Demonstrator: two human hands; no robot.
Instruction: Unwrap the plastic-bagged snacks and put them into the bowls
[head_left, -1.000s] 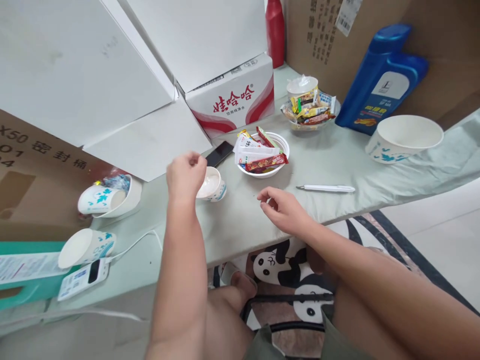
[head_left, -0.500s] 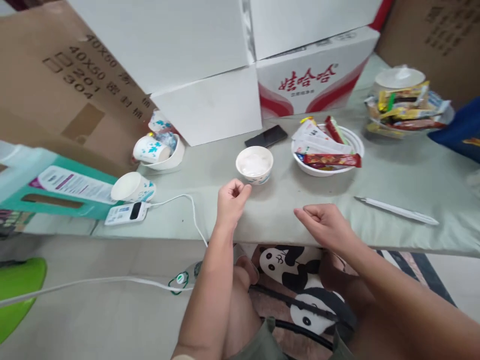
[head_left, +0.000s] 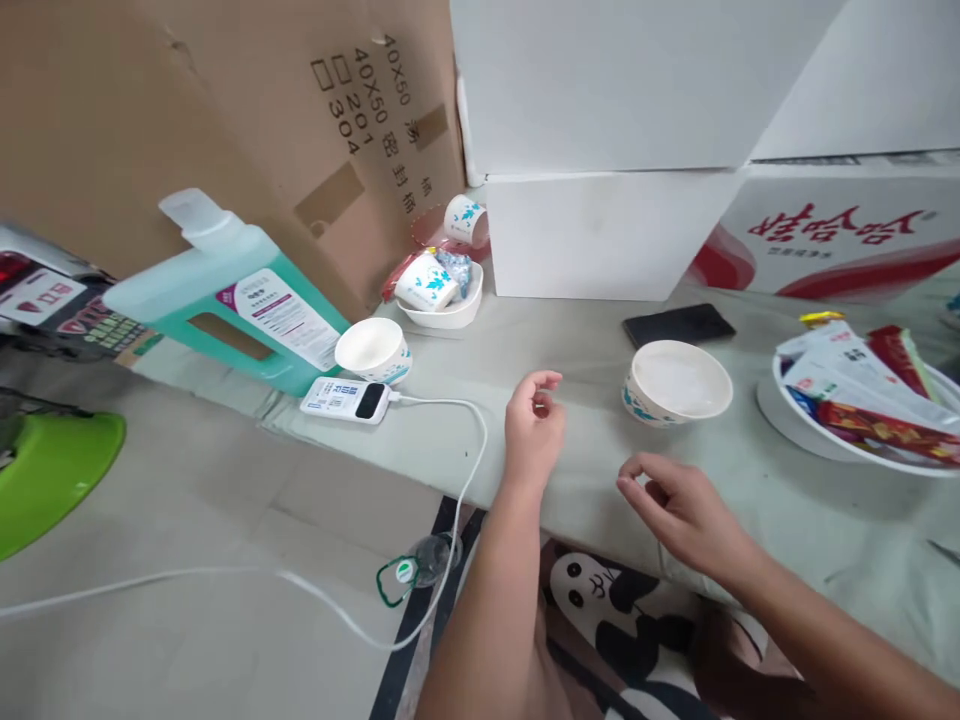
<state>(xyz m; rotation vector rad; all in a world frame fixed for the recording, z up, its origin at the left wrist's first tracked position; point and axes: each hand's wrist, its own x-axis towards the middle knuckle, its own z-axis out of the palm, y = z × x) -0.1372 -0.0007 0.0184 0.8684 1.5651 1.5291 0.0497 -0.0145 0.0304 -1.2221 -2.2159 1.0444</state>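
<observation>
My left hand is above the cloth-covered table, left of a paper bowl. Its fingers are loosely curled, with a gap between thumb and forefinger and nothing in it. Closer to the table edge, my right hand has its fingers folded in and the thumb tip close to the forefinger. Nothing shows in that hand. The white paper bowl with blue leaf print stands upright beyond my right hand, touched by neither hand. Something pale and whitish lies inside it. A dark phone lies just behind the bowl.
To the right is a white bowl of wrapped snacks. At left stand a green liquid jug, another paper bowl, a white power bank with a cable, and a small basin. Cartons line the back.
The view has swung left, so the table things appear further right. My left hand has moved away from the paper bowl and its fingers have loosened. My right hand is now closer to the bowl.
</observation>
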